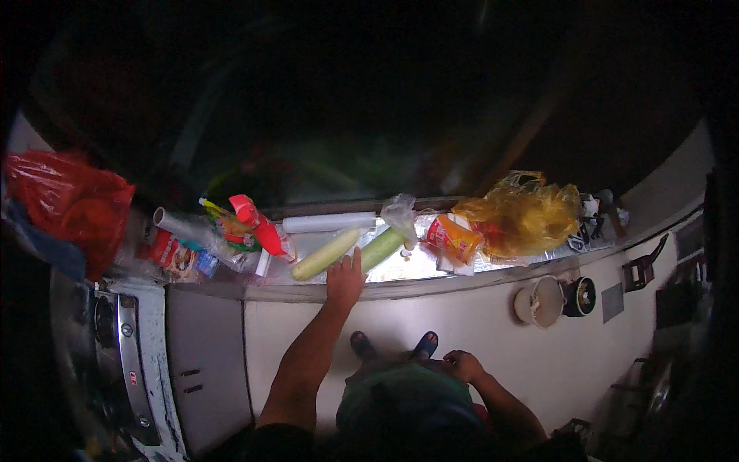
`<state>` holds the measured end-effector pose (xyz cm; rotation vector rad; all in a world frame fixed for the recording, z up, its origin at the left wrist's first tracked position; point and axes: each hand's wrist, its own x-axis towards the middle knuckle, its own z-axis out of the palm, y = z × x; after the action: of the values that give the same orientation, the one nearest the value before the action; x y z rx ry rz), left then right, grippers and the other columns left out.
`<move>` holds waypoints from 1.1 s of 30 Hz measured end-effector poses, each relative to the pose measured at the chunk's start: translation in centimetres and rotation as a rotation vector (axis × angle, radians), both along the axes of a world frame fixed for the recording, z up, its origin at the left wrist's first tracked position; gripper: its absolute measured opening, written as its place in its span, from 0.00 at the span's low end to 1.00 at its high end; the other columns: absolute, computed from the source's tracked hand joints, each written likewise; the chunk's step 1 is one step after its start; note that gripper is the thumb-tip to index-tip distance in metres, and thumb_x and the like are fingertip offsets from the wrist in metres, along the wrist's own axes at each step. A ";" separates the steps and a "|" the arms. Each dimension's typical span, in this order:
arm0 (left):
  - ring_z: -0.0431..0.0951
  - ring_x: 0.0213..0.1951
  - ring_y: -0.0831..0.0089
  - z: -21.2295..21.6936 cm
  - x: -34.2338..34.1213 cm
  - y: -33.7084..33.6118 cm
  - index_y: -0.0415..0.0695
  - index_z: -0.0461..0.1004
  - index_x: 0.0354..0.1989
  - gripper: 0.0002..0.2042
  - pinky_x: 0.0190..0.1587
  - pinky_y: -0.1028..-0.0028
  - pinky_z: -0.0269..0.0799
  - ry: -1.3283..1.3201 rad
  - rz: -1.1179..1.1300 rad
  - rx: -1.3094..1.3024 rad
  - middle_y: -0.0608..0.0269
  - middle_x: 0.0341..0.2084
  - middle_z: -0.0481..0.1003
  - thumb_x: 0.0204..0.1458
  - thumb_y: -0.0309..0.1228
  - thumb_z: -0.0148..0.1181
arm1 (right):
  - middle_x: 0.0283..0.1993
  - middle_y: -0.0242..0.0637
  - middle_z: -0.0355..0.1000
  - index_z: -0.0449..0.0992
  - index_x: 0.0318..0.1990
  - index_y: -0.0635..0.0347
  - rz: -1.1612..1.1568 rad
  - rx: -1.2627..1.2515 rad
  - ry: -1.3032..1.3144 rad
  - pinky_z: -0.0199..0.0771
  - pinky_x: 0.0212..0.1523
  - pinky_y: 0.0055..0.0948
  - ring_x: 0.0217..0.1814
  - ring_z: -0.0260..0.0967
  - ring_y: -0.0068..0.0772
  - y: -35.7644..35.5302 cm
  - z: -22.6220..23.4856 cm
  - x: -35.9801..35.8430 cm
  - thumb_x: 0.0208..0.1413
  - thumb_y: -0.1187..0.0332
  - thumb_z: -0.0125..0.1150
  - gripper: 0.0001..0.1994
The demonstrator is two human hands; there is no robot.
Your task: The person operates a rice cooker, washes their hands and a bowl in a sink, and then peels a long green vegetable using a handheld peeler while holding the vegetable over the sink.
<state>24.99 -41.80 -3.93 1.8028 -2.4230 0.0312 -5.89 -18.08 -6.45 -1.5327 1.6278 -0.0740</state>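
Head view, left hand (345, 279): at 6 o'clock of the frame's centre, fingers spread flat on the ledge (431, 283), touching the pale green gourd (325, 254), holding nothing.
Second gourd (382, 248): at 2 o'clock of that hand.
Right hand (462, 363): loosely curled, empty, at the person's waist.

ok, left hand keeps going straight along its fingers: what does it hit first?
Most likely the pale green gourd: the left hand rests at the ledge edge, fingertips beside or already touching it. Depth unclear.

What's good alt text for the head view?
Seen from above, a person's left hand rests on a cluttered counter beside two pale green gourds. Their right hand hangs near their waist. A yellow plastic bag and red bag flank the clutter.
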 end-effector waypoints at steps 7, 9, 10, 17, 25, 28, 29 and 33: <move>0.71 0.26 0.70 4.6 2.4 3.0 0.41 0.65 0.48 0.24 0.30 0.70 0.69 1.214 0.341 1.010 0.57 0.29 0.71 0.53 0.48 0.48 | 0.37 0.45 0.73 0.76 0.38 0.59 -0.061 0.011 0.016 0.71 0.42 0.35 0.36 0.72 0.41 -1.1 0.8 0.7 0.48 0.59 0.55 0.14; 0.71 0.26 0.72 5.7 4.0 5.4 0.42 0.67 0.45 0.22 0.28 0.73 0.68 1.559 0.434 1.306 0.59 0.28 0.71 0.54 0.50 0.45 | 0.37 0.44 0.73 0.75 0.38 0.59 -0.026 0.033 -0.067 0.71 0.41 0.34 0.36 0.72 0.40 -1.9 1.3 1.4 0.50 0.60 0.55 0.14; 0.71 0.25 0.71 5.5 4.1 6.3 0.43 0.66 0.45 0.23 0.26 0.73 0.67 1.639 0.429 1.331 0.58 0.28 0.71 0.54 0.50 0.44 | 0.37 0.43 0.73 0.75 0.38 0.60 -0.006 0.040 -0.122 0.71 0.41 0.33 0.36 0.72 0.38 -2.6 2.0 2.1 0.50 0.59 0.55 0.14; 0.73 0.26 0.70 5.9 3.1 12.3 0.45 0.64 0.47 0.22 0.22 0.75 0.67 2.050 0.429 1.369 0.55 0.30 0.72 0.54 0.50 0.45 | 0.39 0.33 0.71 0.70 0.46 0.61 -0.243 0.182 -0.705 0.68 0.42 0.27 0.39 0.68 0.27 -10.2 5.1 6.6 0.55 0.56 0.53 0.18; 0.73 0.26 0.68 6.6 2.3 14.5 0.40 0.58 0.53 0.28 0.23 0.74 0.69 2.083 0.124 1.577 0.52 0.33 0.72 0.49 0.47 0.52 | 0.54 0.36 0.60 0.58 0.56 0.57 -0.465 0.300 -1.375 0.57 0.55 0.35 0.56 0.58 0.30 -15.5 11.0 9.7 0.58 0.49 0.44 0.25; 0.73 0.26 0.69 7.8 0.8 13.9 0.40 0.55 0.57 0.32 0.24 0.74 0.69 1.916 0.027 1.534 0.53 0.33 0.71 0.46 0.45 0.56 | 0.53 0.37 0.62 0.59 0.55 0.58 -0.610 0.299 -1.444 0.55 0.57 0.36 0.56 0.58 0.33 -14.9 12.6 9.4 0.59 0.50 0.42 0.24; 0.72 0.27 0.70 7.9 0.5 13.6 0.40 0.54 0.58 0.33 0.24 0.74 0.69 1.875 0.017 1.552 0.53 0.34 0.71 0.46 0.44 0.57 | 0.54 0.39 0.61 0.58 0.55 0.59 -0.635 0.279 -1.474 0.55 0.58 0.37 0.56 0.58 0.36 -14.5 12.5 9.0 0.59 0.50 0.42 0.25; 0.72 0.33 0.71 9.5 -2.6 12.7 0.41 0.53 0.60 0.33 0.27 0.73 0.70 1.550 0.012 1.476 0.58 0.39 0.69 0.46 0.39 0.56 | 0.56 0.47 0.60 0.57 0.56 0.61 -0.749 0.186 -1.597 0.54 0.60 0.41 0.58 0.58 0.42 -12.3 11.9 6.1 0.58 0.51 0.42 0.25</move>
<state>22.34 -29.13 5.59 0.9427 -0.9884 -2.4273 0.17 -30.35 5.44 -0.2577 0.6769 -1.1673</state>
